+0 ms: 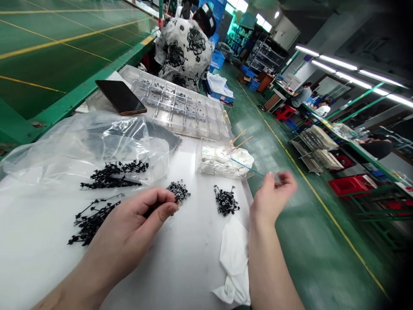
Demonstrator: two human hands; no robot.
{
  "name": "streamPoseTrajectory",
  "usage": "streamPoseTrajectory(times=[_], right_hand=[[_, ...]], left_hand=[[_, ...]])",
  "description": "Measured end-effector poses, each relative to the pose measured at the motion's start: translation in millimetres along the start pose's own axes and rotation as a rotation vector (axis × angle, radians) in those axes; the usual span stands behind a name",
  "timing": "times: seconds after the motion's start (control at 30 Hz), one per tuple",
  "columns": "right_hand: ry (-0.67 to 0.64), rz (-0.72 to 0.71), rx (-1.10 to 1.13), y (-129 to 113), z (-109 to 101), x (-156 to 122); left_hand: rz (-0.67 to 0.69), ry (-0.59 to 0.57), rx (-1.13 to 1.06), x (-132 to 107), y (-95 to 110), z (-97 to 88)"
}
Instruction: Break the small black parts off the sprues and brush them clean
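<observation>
While both bare forearms (269, 267) reach in from the lower edge, a white cloth (234, 249) lies between them on the worktop (177, 267), just beside the right one. The left hand (132, 228), thumb side up, is closed in a fingertip pinch on what looks like a small dark piece (176, 200), too tiny to identify, next to a heap of little black parts (180, 190). Black branched pieces (92, 221) lie on its left, partly hidden by it, and another dark pile (226, 201) sits between the hands. The right hand (274, 191), raised past the worktop's side edge with the wrist bent, appears to pinch the end of a blue stick (247, 165), which slants to the white material (222, 160) in a clear box (204, 167). The step in hand looks like working a small piece with the stick as tool; the next move seems to call for a steady left pinch and for the stick's tip to clear the box's rim. Beyond, a phone (121, 97) rests at the corner of a compartmented tray (183, 129), and farther off a person (185, 51) in a patterned top leans forward.
</observation>
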State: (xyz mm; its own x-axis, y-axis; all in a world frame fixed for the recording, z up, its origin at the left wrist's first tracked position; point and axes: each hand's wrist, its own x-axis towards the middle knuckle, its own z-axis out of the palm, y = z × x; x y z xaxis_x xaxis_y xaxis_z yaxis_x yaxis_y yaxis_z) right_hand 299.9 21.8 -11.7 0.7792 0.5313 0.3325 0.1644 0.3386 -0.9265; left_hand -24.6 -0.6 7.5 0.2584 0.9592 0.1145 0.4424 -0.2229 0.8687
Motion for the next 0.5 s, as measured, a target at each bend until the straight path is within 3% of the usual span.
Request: streamPoseTrajectory(times=[0.07,0.13,0.2,0.33,0.5], right_hand=[[-0.129,-0.235,-0.151,-14,8,-25],[-0.497,-0.457,-0.383,-22,20,-53],[-0.789,-0.568,-0.609,-24,31,-79],[-0.915,-0.592,-0.908,-19,46,-102],[-1.036,-0.494,-1.0,-13,48,-101]], left_hand=[[-0.022,-0.001,-0.024,0,1,-0.6],[-0.041,-0.005,-0.042,1,1,-0.9],[-0.052,-0.002,-0.057,1,1,-1.0],[-0.032,-0.009,-0.089,1,4,-0.4],[0.008,-0.018,-0.1,3,9,-0.1]])
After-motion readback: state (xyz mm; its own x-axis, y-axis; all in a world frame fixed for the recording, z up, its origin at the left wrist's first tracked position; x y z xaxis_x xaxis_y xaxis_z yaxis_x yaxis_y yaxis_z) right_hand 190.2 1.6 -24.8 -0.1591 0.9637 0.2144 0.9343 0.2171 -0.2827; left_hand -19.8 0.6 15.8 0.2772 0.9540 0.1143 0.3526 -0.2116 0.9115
